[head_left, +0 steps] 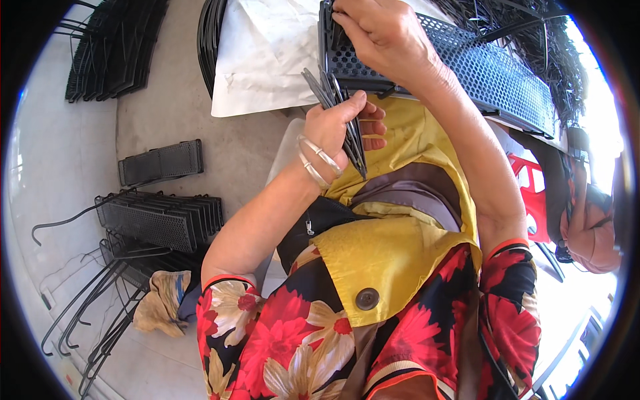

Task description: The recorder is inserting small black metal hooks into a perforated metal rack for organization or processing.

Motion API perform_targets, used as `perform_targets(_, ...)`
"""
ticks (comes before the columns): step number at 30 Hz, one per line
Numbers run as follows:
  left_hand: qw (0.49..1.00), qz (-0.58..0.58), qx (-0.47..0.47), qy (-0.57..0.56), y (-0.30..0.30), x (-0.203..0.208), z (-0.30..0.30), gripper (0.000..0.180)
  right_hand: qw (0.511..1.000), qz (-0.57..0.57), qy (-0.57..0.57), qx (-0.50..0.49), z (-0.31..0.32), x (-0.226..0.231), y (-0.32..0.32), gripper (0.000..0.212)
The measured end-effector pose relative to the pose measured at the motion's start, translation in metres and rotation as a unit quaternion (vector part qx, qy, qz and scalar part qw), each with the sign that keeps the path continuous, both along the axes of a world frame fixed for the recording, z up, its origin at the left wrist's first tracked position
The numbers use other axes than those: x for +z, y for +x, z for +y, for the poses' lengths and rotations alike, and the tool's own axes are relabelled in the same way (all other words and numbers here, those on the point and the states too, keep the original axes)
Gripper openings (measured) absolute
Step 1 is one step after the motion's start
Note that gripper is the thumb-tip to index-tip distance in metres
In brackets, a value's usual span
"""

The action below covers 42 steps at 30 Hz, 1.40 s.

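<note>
My left hand (337, 127) is closed around a small bundle of thin black strips (355, 150), which stick out above and below the fingers. At the top, my right hand (390, 33) has its fingers pinched together at the left end of a long black perforated metal rack (460, 63). What sits between those fingertips is hidden by the hand. The rack lies slantwise on the table, just beyond my lap. A white sheet (267, 60) covers the table to the left of the rack.
A heap of thin black strips (520, 27) lies behind the rack. Stacked perforated racks (160, 220) stand on the floor at left, beside a single rack (160, 163), hooked rods (87, 293) and gloves (160, 303). A person (590, 220) sits at right near a red stool (530, 200).
</note>
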<state>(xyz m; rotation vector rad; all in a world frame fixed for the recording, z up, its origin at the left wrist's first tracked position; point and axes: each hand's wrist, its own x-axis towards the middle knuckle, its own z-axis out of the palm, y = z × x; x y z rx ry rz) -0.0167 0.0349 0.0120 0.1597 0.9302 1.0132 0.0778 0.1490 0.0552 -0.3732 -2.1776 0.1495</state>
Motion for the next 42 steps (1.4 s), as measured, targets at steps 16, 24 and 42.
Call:
perform_targets(16,0.995,-0.081,-0.047,-0.021,0.0,-0.009,-0.001,0.023,0.998,-0.036,-0.049,-0.021,0.009,-0.018,0.003,0.005)
perform_targets(24,1.0,-0.027,-0.009,0.003,0.004,-0.01,-0.002,0.02,0.98,-0.163,-0.003,-0.111,-0.007,-0.019,0.002,0.005)
perform_targets(42,0.99,-0.07,0.116,0.022,0.006,-0.025,0.006,0.014,0.986,-0.074,-0.137,-0.054,-0.087,-0.025,0.019,0.023)
